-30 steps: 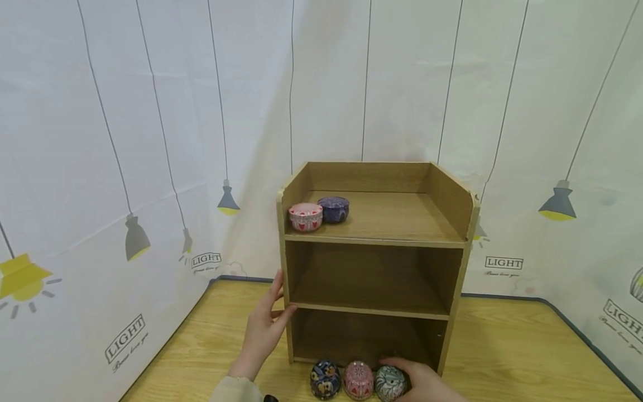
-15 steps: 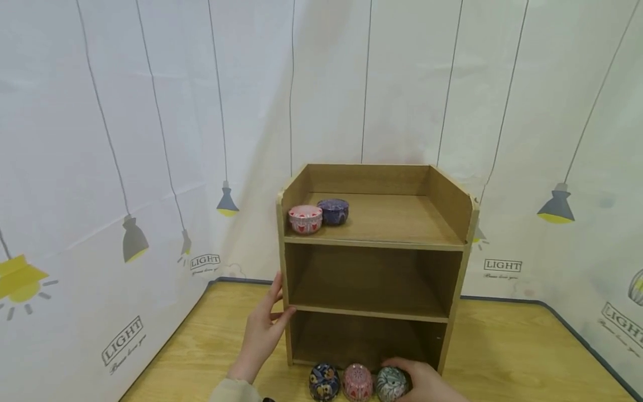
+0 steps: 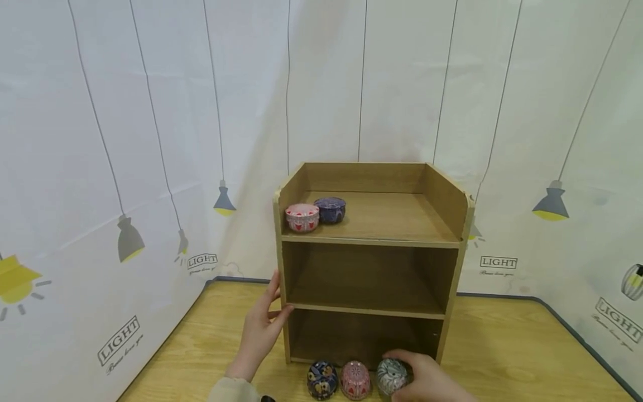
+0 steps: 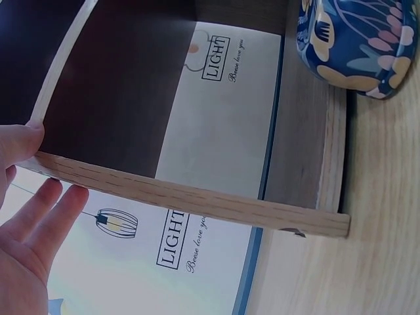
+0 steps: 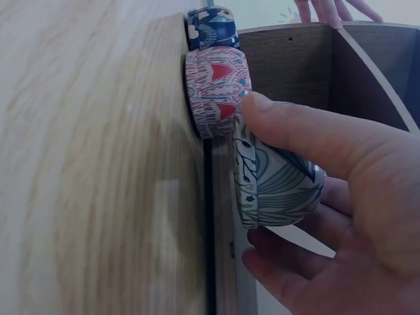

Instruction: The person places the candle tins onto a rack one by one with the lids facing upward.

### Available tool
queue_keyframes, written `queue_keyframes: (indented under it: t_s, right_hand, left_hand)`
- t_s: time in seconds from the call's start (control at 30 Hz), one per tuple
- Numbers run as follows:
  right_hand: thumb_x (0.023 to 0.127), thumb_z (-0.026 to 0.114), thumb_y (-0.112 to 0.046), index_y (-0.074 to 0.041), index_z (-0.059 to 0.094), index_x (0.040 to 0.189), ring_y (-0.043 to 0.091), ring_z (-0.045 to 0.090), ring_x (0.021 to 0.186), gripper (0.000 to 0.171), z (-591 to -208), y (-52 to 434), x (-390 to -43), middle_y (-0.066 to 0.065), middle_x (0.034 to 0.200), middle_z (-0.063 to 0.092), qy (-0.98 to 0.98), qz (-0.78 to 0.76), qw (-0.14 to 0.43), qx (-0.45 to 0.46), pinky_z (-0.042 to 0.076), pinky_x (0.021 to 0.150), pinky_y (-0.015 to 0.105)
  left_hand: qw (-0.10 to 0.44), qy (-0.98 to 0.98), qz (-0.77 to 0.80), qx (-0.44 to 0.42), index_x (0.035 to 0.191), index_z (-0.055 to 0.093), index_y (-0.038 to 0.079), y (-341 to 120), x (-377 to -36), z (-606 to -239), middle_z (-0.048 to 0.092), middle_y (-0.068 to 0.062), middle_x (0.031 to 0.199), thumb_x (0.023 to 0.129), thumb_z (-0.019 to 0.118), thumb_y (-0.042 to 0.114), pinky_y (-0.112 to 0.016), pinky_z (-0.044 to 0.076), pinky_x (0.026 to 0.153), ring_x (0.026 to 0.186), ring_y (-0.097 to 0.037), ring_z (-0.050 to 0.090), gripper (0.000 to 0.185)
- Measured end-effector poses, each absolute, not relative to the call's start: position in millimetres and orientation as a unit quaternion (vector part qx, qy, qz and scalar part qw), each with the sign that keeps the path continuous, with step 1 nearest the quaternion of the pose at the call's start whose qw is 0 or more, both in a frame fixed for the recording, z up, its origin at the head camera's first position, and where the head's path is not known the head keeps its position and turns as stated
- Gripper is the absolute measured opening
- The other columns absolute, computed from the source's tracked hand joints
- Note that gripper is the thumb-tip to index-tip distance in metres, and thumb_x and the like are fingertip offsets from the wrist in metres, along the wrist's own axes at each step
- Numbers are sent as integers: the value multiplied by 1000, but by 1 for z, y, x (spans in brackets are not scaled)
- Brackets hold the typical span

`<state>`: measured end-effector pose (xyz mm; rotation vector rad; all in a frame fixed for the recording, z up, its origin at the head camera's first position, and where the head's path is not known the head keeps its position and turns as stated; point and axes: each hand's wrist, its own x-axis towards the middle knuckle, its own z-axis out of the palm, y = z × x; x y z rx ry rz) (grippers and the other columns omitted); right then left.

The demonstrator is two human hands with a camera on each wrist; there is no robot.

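Observation:
My right hand [image 3: 427, 381] grips a small round tin [image 3: 392, 375] with a green-and-white leaf pattern. In the right wrist view the leaf-patterned tin [image 5: 279, 180] is raised off the tabletop, thumb on one side and fingers on the other. Beside it stand a pink tin with red motifs [image 3: 355, 381] and a navy floral tin [image 3: 322, 381], in a row before a wooden shelf unit [image 3: 369, 312]. My left hand [image 3: 261, 329] holds that unit by its left side panel, thumb at the front edge by the middle board and fingertips on the outer face.
On the unit's top board, at the left, sit a pink tin with red hearts [image 3: 302, 218] and a dark purple tin [image 3: 330, 210]. Low side walls and a back wall edge that board. The wooden tabletop [image 3: 502, 346] meets a lamp-printed backdrop [image 3: 402, 84] behind and at both sides.
The leaf-patterned tin has come up slightly in my right hand, and its gap from the pink tin has widened. My left hand keeps its hold on the shelf unit.

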<state>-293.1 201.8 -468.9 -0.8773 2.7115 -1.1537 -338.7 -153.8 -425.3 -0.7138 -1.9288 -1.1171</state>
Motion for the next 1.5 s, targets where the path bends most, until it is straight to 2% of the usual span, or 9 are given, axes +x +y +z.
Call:
queue_keyframes:
  t_s: [0.23,0.5,0.73,1.17,1.5]
  right_hand:
    - [65,85,-21,-6,61,126,10,58,92,67,-462,198,-294,2,109,64,880,-379,24,-286,51,77,26]
    - [66,86,-25,-9,62,126,20,60,99,67,-459,192,-296,4,114,64,888,-369,24,-273,52,80,33]
    - [66,87,-27,-7,63,123,17,60,99,66,-453,188,-297,4,113,65,887,-360,-9,-290,52,81,31]
    - [65,88,-25,-8,60,127,15,61,92,70,-445,190,-296,0,108,65,885,-367,-16,-286,53,75,30]
    - [65,87,-25,-8,58,132,21,61,99,75,-435,191,-293,6,118,63,891,-358,-19,-277,53,79,32]
  left_hand:
    - [384,-765,-438,-274,152,34,13,-154,-338,-426,51,-14,141,81,74,-6,-26,59,67,109,-33,61,84]
    - [391,-759,-438,-282,151,35,11,-155,-340,-426,50,-14,142,81,74,-7,-27,59,66,107,-34,62,83]
    - [388,-755,-445,-286,152,35,12,-153,-341,-426,53,-15,138,81,74,-6,-31,60,65,107,-34,62,82]
    - [390,-757,-442,-282,152,35,13,-155,-341,-426,54,-15,137,82,73,-5,-31,60,65,106,-33,62,82]
    - [383,-764,-440,-277,152,35,13,-155,-339,-426,54,-16,137,82,74,-4,-29,60,66,107,-34,62,82]
